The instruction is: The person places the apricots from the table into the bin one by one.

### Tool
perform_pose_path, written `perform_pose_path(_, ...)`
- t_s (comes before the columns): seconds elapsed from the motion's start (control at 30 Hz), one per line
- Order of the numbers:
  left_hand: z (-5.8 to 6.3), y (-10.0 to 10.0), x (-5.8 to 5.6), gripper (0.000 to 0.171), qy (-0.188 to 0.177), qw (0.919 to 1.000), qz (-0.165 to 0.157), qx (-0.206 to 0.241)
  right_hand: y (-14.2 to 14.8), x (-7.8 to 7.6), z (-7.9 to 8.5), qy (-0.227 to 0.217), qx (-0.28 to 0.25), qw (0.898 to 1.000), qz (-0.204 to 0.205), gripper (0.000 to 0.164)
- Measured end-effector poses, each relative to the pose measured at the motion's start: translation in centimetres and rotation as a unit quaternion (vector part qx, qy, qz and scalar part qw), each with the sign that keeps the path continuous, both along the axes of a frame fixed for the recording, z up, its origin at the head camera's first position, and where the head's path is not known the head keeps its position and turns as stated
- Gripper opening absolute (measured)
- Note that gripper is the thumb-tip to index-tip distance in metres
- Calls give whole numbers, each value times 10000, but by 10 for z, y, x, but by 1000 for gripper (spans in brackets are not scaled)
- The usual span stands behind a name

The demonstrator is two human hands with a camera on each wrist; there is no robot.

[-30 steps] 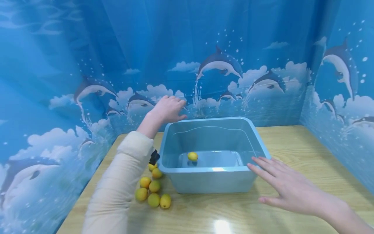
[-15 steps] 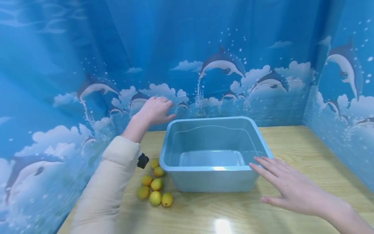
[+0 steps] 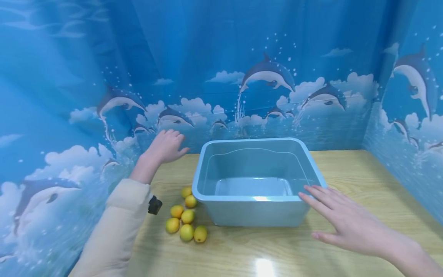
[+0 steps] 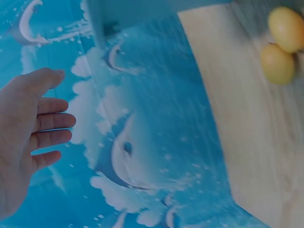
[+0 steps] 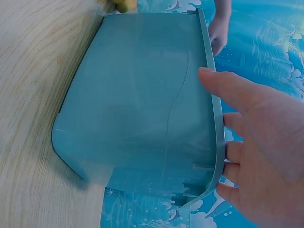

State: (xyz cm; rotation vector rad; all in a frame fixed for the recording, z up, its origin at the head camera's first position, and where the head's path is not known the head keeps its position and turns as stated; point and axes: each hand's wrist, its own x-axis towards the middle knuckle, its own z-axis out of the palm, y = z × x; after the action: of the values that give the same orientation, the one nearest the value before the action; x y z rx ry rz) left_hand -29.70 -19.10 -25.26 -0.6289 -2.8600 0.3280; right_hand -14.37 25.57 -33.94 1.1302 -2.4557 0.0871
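My left hand (image 3: 167, 146) is raised in the air left of the blue plastic tub, holding nothing, its fingers loosely bent. In the left wrist view the bare left hand (image 4: 33, 128) shows against the curtain. At the right end of the tub (image 3: 256, 209), my right hand (image 3: 346, 219) lies with straight fingers at the rim. The right wrist view shows the right hand's thumb and fingers (image 5: 232, 149) along that rim. Several small yellow to green-orange fruits (image 3: 187, 216) lie on the table left of the tub. No fruit shows inside the tub; its front wall hides part of the floor.
The tub stands on a pale wood-grain table (image 3: 235, 254). A blue curtain (image 3: 221, 61) printed with dolphins hangs behind and along both sides. A black device (image 3: 154, 205) is strapped at the left wrist.
My left hand has moved left and lower, away from above the tub's back left corner. A yellow fruit seen in the tub a second ago is out of sight. The right hand stays put.
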Motion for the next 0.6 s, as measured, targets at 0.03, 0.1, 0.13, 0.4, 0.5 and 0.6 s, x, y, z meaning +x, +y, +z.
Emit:
perform_pose_path(0.03,-4,-4,0,40,-14,10000,29,-3,0,0,0,24,-8,10000,18,86)
perform_pose_path(0.1,-12,-10,0,39,-32,10000,45,-28,0,-1,-1,61,-15,10000,46,86)
perform_pose_path(0.13,-16,-13,0,39,-60,10000,50,-55,0,-1,-1,71,-19,10000,51,86)
perform_pose_path(0.4,-58,-27,2,37,-220,9994,-132,-230,0,-1,0,15,-6,10000,7,85)
perform_pose_path(0.5,-74,-31,5,41,-371,9991,-151,-116,0,0,-1,-13,3,10000,-10,86)
perform_pose_path(0.6,-87,-35,7,46,-594,9982,-101,-22,0,0,-1,-21,-1,10000,-17,86)
